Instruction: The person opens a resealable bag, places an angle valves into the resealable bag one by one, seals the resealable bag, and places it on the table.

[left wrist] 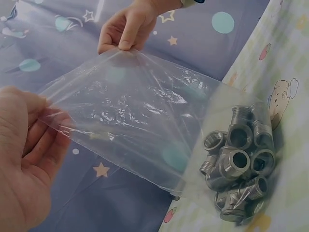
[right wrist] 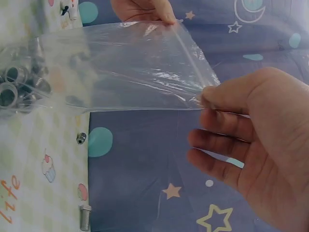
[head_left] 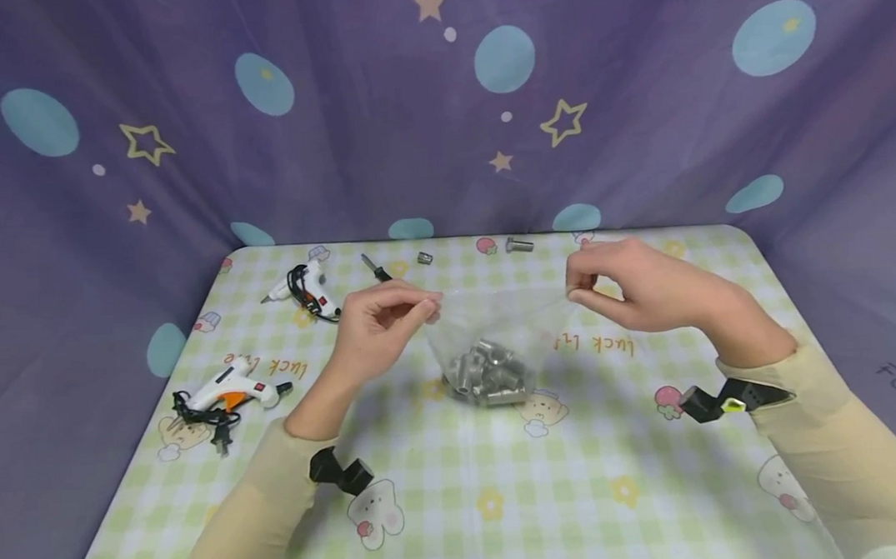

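Note:
A clear plastic bag [left wrist: 140, 111] hangs stretched between both hands, with several threaded metal pipe fittings [head_left: 490, 373] gathered in its bottom. My left hand [head_left: 378, 328] pinches one top corner between thumb and fingers. The opposite top corner is pinched by my right hand [head_left: 644, 292], whose other fingers [right wrist: 219, 166] show spread below the grip in the right wrist view. In the left wrist view the threaded fittings [left wrist: 239, 162] show round open ends through the film. The bag's loaded bottom is close over the checked tablecloth [head_left: 562, 491].
Two white glue guns with black cords lie at the left, one farther back [head_left: 309, 290] and one nearer [head_left: 231, 389]. Along the far edge are a screwdriver-like tool [head_left: 376, 268], a small metal fitting [head_left: 424, 258] and a bolt [head_left: 520, 245]. A purple patterned curtain [head_left: 382, 149] surrounds the table.

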Demonstrator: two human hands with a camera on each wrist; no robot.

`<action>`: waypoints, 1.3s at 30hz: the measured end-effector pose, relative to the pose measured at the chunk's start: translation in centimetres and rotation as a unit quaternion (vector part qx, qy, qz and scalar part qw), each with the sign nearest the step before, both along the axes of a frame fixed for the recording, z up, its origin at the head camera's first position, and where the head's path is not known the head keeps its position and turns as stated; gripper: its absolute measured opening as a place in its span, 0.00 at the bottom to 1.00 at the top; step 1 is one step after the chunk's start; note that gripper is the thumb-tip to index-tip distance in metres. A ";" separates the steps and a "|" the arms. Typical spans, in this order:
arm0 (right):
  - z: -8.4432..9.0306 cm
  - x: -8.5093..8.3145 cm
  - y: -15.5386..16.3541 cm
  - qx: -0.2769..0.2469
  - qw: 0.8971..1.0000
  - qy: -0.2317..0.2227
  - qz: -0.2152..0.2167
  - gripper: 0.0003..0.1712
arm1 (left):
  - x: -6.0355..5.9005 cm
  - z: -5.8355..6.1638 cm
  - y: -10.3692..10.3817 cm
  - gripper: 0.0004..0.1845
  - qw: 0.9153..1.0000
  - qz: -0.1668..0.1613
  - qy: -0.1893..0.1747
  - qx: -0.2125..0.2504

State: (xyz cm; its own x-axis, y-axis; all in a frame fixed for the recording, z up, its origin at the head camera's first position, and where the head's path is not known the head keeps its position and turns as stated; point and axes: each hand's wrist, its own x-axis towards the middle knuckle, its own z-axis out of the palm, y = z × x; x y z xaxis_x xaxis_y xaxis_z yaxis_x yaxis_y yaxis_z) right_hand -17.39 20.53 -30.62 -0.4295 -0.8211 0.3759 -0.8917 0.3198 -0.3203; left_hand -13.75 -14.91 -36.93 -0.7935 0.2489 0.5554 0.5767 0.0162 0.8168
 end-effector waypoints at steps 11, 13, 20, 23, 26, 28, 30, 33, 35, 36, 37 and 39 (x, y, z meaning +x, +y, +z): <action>-0.5 2.2 0.9 -0.042 0.996 -0.064 -0.041 0.15 | 0.8 1.3 0.4 0.06 0.999 0.015 0.046 0.015; -0.4 2.5 0.9 -0.051 0.994 -0.081 -0.048 0.14 | 1.0 1.6 0.5 0.07 0.998 0.013 0.047 0.027; -0.9 2.5 0.8 -0.112 0.983 -0.143 -0.039 0.14 | 1.4 2.2 0.6 0.04 0.998 0.021 0.029 0.046; -1.9 2.3 0.6 -0.133 0.976 -0.165 -0.042 0.13 | 1.4 1.7 0.6 0.03 0.998 0.032 -0.007 0.044; -3.2 2.1 0.1 -0.164 0.967 -0.184 -0.057 0.11 | 1.0 1.0 0.6 0.04 0.997 0.046 -0.043 0.046; -4.1 2.0 -0.3 -0.199 0.959 -0.186 -0.076 0.09 | 0.7 0.6 0.7 0.05 0.996 0.056 -0.059 0.048; -4.9 2.0 -0.7 -0.241 0.947 -0.189 -0.098 0.06 | 0.4 0.2 0.9 0.07 0.994 0.067 -0.072 0.049; -6.1 1.9 -1.4 -0.297 0.926 -0.197 -0.126 0.02 | 0.1 -0.6 0.9 0.10 0.991 0.073 -0.102 0.046; -6.9 1.9 -1.8 -0.321 0.914 -0.204 -0.142 0.02 | 0.2 -1.5 0.8 0.11 0.990 0.057 -0.124 0.041; -7.3 1.9 -2.0 -0.333 0.908 -0.207 -0.150 0.03 | 0.3 -2.0 0.7 0.12 0.989 0.045 -0.135 0.035; -7.7 2.0 -2.2 -0.344 0.902 -0.209 -0.158 0.03 | 0.4 -2.5 0.6 0.14 0.988 0.036 -0.146 0.025; -8.3 2.1 -2.5 -0.368 0.888 -0.217 -0.173 0.03 | 0.8 -3.4 0.4 0.15 0.987 0.013 -0.159 0.005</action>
State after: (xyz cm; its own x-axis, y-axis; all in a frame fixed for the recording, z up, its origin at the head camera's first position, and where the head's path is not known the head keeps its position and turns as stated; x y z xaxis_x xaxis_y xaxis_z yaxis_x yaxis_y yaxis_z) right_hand -15.29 18.04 -38.96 -0.8431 -0.2138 0.4935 -0.5230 0.1124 -0.8449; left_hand -12.96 -14.48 -40.37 -0.9343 0.2212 0.2795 0.2906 0.0184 0.9567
